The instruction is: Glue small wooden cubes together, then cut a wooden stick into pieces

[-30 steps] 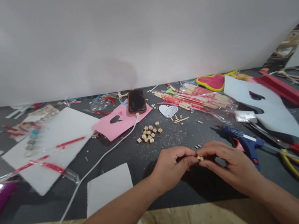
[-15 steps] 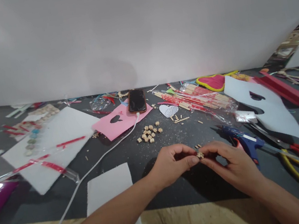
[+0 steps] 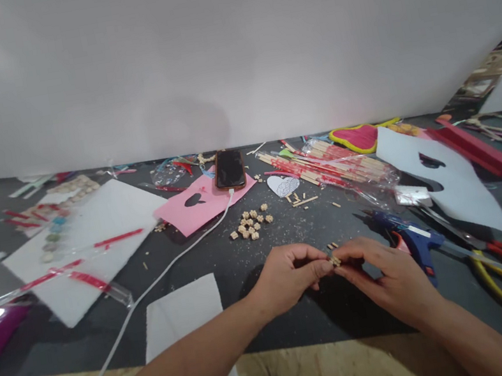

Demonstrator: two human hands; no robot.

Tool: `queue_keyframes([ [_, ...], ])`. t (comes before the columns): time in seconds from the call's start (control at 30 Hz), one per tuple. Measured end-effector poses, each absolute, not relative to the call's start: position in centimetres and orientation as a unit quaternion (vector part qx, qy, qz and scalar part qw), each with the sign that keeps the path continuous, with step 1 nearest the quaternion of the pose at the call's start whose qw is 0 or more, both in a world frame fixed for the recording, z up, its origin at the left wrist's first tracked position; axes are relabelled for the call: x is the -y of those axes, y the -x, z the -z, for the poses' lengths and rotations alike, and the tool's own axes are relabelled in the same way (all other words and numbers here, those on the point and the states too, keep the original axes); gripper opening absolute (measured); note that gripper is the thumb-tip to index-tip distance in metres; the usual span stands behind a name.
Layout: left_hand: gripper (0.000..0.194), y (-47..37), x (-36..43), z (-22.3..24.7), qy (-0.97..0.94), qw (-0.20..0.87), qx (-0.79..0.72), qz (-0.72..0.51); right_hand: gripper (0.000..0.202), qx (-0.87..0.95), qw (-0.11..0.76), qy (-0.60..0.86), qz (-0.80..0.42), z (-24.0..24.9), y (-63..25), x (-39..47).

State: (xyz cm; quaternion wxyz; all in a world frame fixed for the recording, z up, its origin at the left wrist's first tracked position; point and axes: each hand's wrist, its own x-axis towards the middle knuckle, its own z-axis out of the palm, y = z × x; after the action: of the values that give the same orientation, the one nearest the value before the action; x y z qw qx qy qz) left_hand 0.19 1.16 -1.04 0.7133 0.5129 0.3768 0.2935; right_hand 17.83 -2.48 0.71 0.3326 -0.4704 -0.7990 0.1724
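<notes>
Two Hands Pinching a Small Flower-Shaped Wooden Cluster

The person's left hand (image 3: 291, 277) and right hand (image 3: 387, 273) are meeting low over the dark bench (image 3: 252, 337), to the right of its middle. Between them they are holding a flower-shaped wooden cluster (image 3: 336, 261), its pale pieces showing between the fingertips. The left thumb and forefinger are pinching its left edge, while the right thumb and forefinger are gripping it from the other side. The remaining fingers of both hands are curling inward, partly out of sight.

Just beyond the cluster, a few short stick pieces (image 3: 333, 245) are lying on the bench. Farther forward and to the left, a loose pile of similar wooden clusters (image 3: 251, 222) is resting amid pale crumbs. Behind that pile, a phone (image 3: 229, 170) is lying on pink paper (image 3: 180, 211), with a white cable (image 3: 170, 264) running from its near end toward the bench's front edge. A paper heart (image 3: 283, 185) is sitting near a plastic-wrapped bundle of sticks (image 3: 348, 161). Near the right hand, a blue glue gun (image 3: 413, 238) is lying beside scissors (image 3: 493, 247) with red and yellow handles.
</notes>
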Motion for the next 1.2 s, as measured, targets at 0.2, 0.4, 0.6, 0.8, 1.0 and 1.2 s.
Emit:
queue_keyframes([
  [0.2,0.024,-0.19,-1.17,0.9,-0.499,0.72,-0.382,-0.294,0.012,0.802,0.329,0.469,-0.168,-0.55,-17.72,2.48],
  [0.4,0.027,-0.24,-1.28,1.19,-0.485,0.731,-0.379,-0.294,0.012,0.799,0.329,0.473,-0.172,-0.56,-17.84,2.51],
  [0.6,0.027,-0.16,-1.37,1.14,-0.479,0.747,-0.359,-0.29,0.011,0.8,0.336,0.466,-0.174,-0.93,-17.79,2.51],
  [0.8,0.026,-0.17,-1.38,1.14,-0.474,0.75,-0.36,-0.289,0.01,0.797,0.335,0.468,-0.183,-0.74,-17.73,2.61],
  [1.0,0.029,-0.18,-1.32,1.22,-0.471,0.753,-0.355,-0.29,0.008,0.792,0.333,0.476,-0.189,-0.65,-17.73,2.74],
  [1.2,0.03,-0.14,-1.38,1.49,-0.469,0.759,-0.338,-0.301,0.011,0.793,0.317,0.487,-0.18,-0.83,-17.88,2.7],
])
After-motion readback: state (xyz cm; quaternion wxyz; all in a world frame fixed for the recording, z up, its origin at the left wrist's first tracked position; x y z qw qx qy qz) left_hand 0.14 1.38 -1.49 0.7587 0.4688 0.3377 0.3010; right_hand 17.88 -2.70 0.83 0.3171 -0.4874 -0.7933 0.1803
